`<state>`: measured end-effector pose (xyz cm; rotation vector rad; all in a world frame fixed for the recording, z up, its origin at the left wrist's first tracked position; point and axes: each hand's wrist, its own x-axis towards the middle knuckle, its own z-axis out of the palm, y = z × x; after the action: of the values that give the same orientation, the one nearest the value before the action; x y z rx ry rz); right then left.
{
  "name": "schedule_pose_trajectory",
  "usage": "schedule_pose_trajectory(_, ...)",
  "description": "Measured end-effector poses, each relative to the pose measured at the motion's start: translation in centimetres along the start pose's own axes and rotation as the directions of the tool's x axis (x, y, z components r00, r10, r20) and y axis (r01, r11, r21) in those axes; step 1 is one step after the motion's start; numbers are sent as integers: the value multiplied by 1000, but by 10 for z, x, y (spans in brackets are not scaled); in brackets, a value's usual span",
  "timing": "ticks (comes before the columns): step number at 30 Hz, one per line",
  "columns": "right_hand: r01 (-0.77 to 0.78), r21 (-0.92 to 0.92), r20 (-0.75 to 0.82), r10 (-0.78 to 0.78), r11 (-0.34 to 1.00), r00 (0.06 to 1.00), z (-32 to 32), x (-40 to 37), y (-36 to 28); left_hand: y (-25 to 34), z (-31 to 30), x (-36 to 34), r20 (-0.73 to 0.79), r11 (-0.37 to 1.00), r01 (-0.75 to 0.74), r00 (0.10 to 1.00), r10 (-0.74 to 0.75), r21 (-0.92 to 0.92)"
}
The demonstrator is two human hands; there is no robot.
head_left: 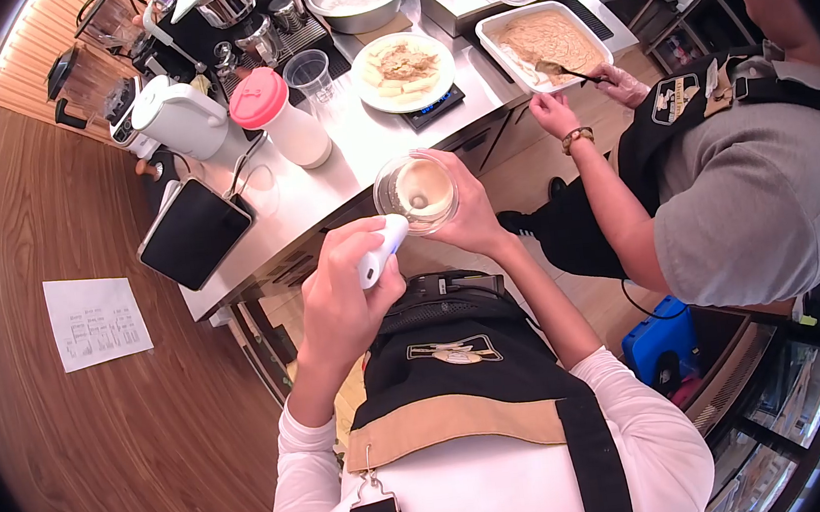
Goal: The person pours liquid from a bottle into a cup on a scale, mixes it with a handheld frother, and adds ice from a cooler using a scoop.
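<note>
My left hand [341, 280] is closed around a white handheld milk frother [385, 249], tilted down toward a clear plastic cup [385, 191]. The frother's small round whisk head shows in the pale cream-coloured liquid [436, 182] inside the cup. My right hand [470, 209] wraps around the cup's right side, holding it in front of the counter's edge, above my black apron [446, 326]. Beyond the cup, a white plate of pale food pieces with brown topping [402, 71] rests on a black digital scale [437, 107].
On the counter [361, 157] stand a red-lidded shaker [283, 120], an empty clear cup [310, 73], a white kettle [178, 118] and a black tablet [196, 234]. At right, a co-worker [739, 185] holds a spoon at a white tub of brownish mixture [547, 40].
</note>
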<state>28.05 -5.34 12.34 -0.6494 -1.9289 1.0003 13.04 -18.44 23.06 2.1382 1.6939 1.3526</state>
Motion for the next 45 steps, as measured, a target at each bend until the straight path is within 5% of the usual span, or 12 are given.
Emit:
schedule_pose_trajectory(11, -47, 33, 21, 47, 998, 999, 1, 1, -1, -9, 30, 25, -52, 993, -27, 998, 21, -119)
schedule_pose_trajectory(20, -26, 42, 0, 26, 999, 1000, 3, 3, 1, -15, 14, 27, 26, 999, 20, 999, -21, 43)
schedule_pose_trajectory(45, -107, 1, 27, 107, 994, 994, 4, 3, 11, -11, 2, 22, -107, 1000, 15, 994, -14, 4)
